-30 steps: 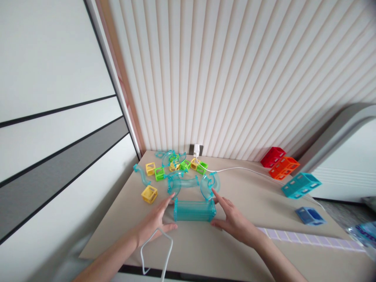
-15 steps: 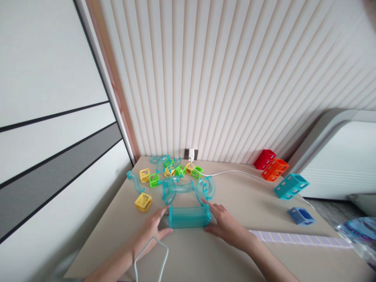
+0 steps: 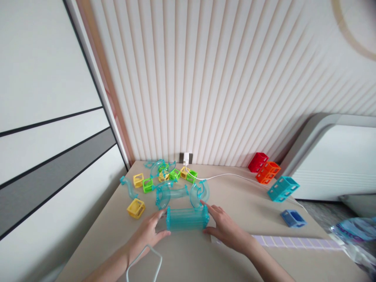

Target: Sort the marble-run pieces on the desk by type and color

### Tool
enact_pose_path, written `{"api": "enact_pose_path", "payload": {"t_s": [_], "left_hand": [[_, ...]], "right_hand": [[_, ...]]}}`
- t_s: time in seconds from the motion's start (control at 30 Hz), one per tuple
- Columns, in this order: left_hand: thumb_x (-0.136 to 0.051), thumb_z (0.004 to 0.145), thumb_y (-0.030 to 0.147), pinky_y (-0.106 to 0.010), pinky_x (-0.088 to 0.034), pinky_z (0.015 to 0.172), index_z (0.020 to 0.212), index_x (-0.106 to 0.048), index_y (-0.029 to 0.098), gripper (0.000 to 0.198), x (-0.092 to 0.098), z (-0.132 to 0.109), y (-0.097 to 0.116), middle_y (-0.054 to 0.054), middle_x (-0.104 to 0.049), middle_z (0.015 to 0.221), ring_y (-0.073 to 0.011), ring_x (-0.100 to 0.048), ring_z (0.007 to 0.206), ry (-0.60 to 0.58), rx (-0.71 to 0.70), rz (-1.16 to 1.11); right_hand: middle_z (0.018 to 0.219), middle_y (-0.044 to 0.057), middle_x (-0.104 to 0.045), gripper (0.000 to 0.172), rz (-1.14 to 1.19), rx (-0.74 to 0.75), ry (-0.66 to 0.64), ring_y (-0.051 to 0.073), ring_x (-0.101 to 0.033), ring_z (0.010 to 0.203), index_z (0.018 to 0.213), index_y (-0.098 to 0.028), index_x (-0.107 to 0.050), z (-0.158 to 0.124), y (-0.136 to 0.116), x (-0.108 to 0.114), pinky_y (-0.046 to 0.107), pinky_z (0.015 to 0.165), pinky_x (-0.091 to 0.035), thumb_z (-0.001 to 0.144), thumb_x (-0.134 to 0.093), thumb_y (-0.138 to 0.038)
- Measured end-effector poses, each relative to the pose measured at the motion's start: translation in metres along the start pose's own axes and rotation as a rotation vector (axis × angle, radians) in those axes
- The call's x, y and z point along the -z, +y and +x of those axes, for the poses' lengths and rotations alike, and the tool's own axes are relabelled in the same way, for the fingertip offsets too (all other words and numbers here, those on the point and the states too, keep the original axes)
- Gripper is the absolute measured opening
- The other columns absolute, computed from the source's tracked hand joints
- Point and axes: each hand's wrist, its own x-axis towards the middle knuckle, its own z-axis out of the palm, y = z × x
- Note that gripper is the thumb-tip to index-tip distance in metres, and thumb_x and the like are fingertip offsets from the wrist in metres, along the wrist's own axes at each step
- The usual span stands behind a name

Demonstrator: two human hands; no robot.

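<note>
On the left of the table [image 3: 188, 260] we see a yellow cube [image 3: 135, 208], then the left hand [image 3: 148, 230], its thumb and forefinger parted around the left end of a clear teal tube [image 3: 187, 218], though we cannot tell whether they grip it. The tube is crosswise between the hands, nearer to us than the curved teal pieces [image 3: 163, 197], and the right hand [image 3: 225, 228] frames its other end, thumb and forefinger likewise parted, their grip equally uncertain. Farther right we note a turquoise block [image 3: 282, 189], a blue block [image 3: 289, 220] and a purple strip [image 3: 293, 241].
</note>
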Motion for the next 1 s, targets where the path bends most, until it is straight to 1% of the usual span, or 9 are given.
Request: {"api": "enact_pose_path", "payload": {"t_s": [0.13, 0.23, 0.33, 0.4, 0.5, 0.63, 0.77, 0.83, 1.0], "left_hand": [[-0.082, 0.072, 0.023, -0.041, -0.06, 0.095, 0.124, -0.068, 0.026, 0.055, -0.002, 0.017, 0.023, -0.006, -0.08, 0.111, -0.03, -0.076, 0.104, -0.024, 0.003, 0.058], [-0.081, 0.072, 0.021, -0.041, -0.058, 0.098, 0.125, -0.067, 0.025, 0.054, -0.008, 0.035, 0.037, -0.006, -0.079, 0.114, -0.0291, -0.074, 0.107, -0.017, 0.007, 0.091], [-0.081, 0.071, 0.019, -0.042, -0.058, 0.099, 0.123, -0.067, 0.025, 0.054, -0.015, 0.058, 0.051, -0.006, -0.079, 0.115, -0.0289, -0.074, 0.107, -0.032, 0.0, 0.064], [-0.08, 0.073, 0.021, -0.041, -0.058, 0.099, 0.12, -0.067, 0.025, 0.049, -0.02, 0.075, 0.06, -0.005, -0.079, 0.115, -0.0278, -0.074, 0.107, -0.077, -0.029, 0.002], [-0.078, 0.076, 0.021, -0.039, -0.057, 0.099, 0.116, -0.066, 0.024, 0.042, -0.028, 0.1, 0.074, -0.005, -0.079, 0.115, -0.0264, -0.074, 0.108, -0.133, -0.077, -0.064], [-0.081, 0.073, 0.017, -0.038, -0.056, 0.099, 0.117, -0.066, 0.022, 0.046, -0.042, 0.127, 0.086, -0.006, -0.078, 0.115, -0.0265, -0.073, 0.107, -0.135, -0.083, -0.037], [-0.084, 0.071, 0.017, -0.036, -0.057, 0.096, 0.112, -0.068, 0.021, 0.045, -0.055, 0.146, 0.092, -0.007, -0.079, 0.112, -0.0272, -0.074, 0.105, -0.141, -0.047, -0.023], [-0.084, 0.071, 0.016, -0.035, -0.057, 0.095, 0.111, -0.068, 0.021, 0.043, -0.062, 0.154, 0.095, -0.008, -0.079, 0.112, -0.0266, -0.074, 0.105, -0.152, -0.045, -0.029], [-0.084, 0.07, 0.013, -0.036, -0.056, 0.098, 0.111, -0.068, 0.022, 0.045, -0.073, 0.173, 0.1, -0.007, -0.079, 0.113, -0.0261, -0.074, 0.107, -0.16, -0.055, -0.057]], "right_hand": [[0.128, 0.008, -0.065, 0.086, 0.005, -0.031, 0.009, 0.028, -0.057, 0.123, 0.159, -0.031, -0.034, 0.0, 0.006, 0.017, 0.039, 0.11, -0.041, 0.083, -0.075, -0.022], [0.129, 0.007, -0.064, 0.086, 0.028, -0.028, 0.057, 0.028, -0.057, 0.124, 0.159, -0.032, -0.034, -0.001, 0.018, 0.03, 0.041, 0.111, -0.041, 0.084, -0.075, -0.024], [0.132, 0.008, -0.064, 0.085, 0.072, -0.046, 0.111, 0.028, -0.057, 0.126, 0.158, -0.031, -0.035, -0.002, 0.032, 0.044, 0.042, 0.112, -0.041, 0.083, -0.074, -0.026], [0.131, 0.008, -0.064, 0.086, 0.092, -0.059, 0.144, 0.028, -0.059, 0.122, 0.158, -0.03, -0.035, 0.0, 0.043, 0.053, 0.043, 0.11, -0.043, 0.082, -0.075, -0.026], [0.125, 0.008, -0.068, 0.084, 0.1, -0.061, 0.192, 0.027, -0.064, 0.11, 0.156, -0.028, -0.038, 0.004, 0.058, 0.066, 0.042, 0.101, -0.049, 0.081, -0.075, -0.025], [0.113, 0.006, -0.072, 0.074, 0.093, -0.07, 0.227, 0.025, -0.067, 0.098, 0.148, -0.026, -0.048, 0.008, 0.076, 0.083, 0.037, 0.091, -0.052, 0.079, -0.074, -0.021], [0.103, 0.004, -0.074, 0.05, 0.097, -0.07, 0.233, 0.023, -0.068, 0.09, 0.128, -0.026, -0.062, 0.011, 0.089, 0.096, 0.033, 0.083, -0.052, 0.08, -0.073, -0.021], [0.099, 0.004, -0.075, 0.044, 0.099, -0.077, 0.241, 0.023, -0.068, 0.087, 0.123, -0.025, -0.064, 0.013, 0.096, 0.1, 0.033, 0.082, -0.052, 0.08, -0.073, -0.022], [0.093, 0.004, -0.075, 0.04, 0.113, -0.093, 0.261, 0.022, -0.07, 0.082, 0.118, -0.023, -0.062, 0.02, 0.113, 0.107, 0.033, 0.077, -0.053, 0.08, -0.072, -0.022]]}}
